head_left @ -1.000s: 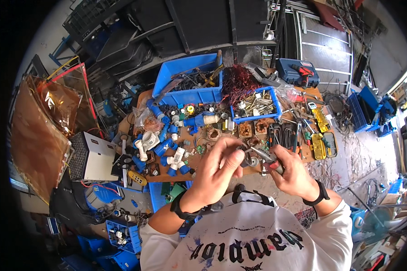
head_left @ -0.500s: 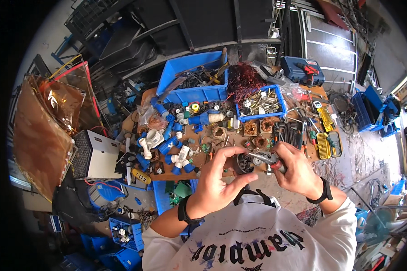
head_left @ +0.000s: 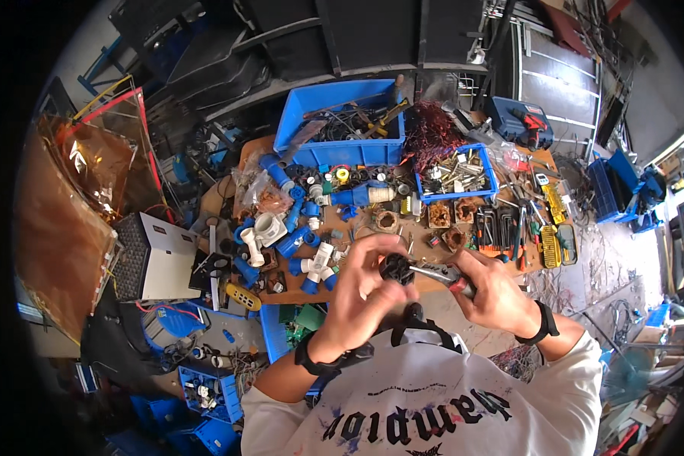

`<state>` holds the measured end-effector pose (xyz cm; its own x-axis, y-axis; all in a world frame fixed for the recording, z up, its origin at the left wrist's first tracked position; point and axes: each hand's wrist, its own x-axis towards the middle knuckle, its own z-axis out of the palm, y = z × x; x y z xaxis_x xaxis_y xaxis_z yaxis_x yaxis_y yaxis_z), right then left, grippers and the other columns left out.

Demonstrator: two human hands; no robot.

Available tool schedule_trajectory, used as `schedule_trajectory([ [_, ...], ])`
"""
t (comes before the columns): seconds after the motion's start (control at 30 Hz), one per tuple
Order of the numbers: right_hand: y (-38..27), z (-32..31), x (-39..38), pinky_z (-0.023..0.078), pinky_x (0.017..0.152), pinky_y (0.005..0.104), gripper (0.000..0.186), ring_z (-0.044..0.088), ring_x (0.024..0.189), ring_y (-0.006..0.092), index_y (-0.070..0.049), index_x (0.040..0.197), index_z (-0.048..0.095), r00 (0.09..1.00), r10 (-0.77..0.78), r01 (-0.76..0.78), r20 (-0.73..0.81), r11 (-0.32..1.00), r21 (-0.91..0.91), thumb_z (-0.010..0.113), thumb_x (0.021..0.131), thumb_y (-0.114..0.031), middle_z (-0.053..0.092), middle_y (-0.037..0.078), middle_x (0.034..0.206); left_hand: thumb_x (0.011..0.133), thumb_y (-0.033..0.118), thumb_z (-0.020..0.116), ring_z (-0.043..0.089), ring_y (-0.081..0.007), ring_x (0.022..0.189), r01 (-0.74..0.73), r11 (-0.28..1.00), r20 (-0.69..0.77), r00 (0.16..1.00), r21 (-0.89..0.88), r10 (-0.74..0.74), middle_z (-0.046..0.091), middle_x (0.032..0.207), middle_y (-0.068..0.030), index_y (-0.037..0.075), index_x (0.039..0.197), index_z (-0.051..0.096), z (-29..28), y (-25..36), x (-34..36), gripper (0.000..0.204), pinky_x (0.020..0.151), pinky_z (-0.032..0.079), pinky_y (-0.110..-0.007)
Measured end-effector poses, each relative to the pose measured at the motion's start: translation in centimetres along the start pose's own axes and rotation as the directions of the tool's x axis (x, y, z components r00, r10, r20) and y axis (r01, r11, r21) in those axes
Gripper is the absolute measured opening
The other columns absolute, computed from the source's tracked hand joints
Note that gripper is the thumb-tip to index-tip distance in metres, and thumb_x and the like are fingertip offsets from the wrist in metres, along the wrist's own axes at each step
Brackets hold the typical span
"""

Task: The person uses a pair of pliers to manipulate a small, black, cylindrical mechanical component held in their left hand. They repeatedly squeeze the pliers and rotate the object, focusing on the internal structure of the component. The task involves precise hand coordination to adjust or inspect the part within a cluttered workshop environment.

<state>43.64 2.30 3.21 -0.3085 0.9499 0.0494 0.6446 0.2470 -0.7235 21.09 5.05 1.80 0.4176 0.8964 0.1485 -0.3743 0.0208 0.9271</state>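
Note:
Above the near edge of the bench, my left hand (head_left: 357,304) curls its thumb and fingers around a black round part (head_left: 394,269) with an open, ribbed inside. From the right, my right hand (head_left: 498,296) grips a screwdriver (head_left: 459,284) with a red and grey handle. Its thin metal shaft points left, and the tip meets the side of the round part facing it. Whether the tip sits in a screw cannot be made out. My fingers hide part of the handle and the part's lower edge.
On the wooden bench (head_left: 349,308) lie blue and white plug connectors (head_left: 321,262). Behind them stand a large blue crate (head_left: 342,155) of tools and a smaller blue tray (head_left: 463,191) of metal pieces. Hex keys (head_left: 496,228) and a red drill (head_left: 536,125) are at right.
The screwdriver's shaft has turned to point into the black part, which my left hand has tilted and shifted slightly left. The whole view has shifted a little.

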Motion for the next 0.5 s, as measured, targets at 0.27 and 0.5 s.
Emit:
schedule_trajectory([
  [0.27,-5.5,5.5,4.5,0.046,0.064,0.0443,0.027,0.060,0.076,0.0405,0.000,0.102,0.055,0.998,0.005,-0.018,-0.063,0.979,-0.203,0.064,0.076,0.001,0.059,0.020,0.086,0.073,0.007,0.079,0.067,-0.0299,0.072,-0.174,0.590,-0.074,0.926,0.788,0.371,0.063,0.089,-0.0138,0.005,0.107,0.050,-6.1,0.3,-0.2,0.045,0.059,0.051,-0.037],
  [0.5,-8.7,8.2,6.1,0.049,0.071,0.0447,0.027,0.059,0.084,0.0377,-0.002,0.097,0.056,1.000,-0.017,0.014,-0.008,0.945,-0.327,0.069,0.073,-0.002,0.058,0.015,0.088,0.081,0.010,0.076,0.058,-0.0086,0.066,0.051,0.962,0.274,0.953,0.267,-0.127,0.061,0.074,-0.0011,0.003,0.093,0.055,-13.2,1.6,-0.3,0.026,0.062,0.046,-0.026],
])
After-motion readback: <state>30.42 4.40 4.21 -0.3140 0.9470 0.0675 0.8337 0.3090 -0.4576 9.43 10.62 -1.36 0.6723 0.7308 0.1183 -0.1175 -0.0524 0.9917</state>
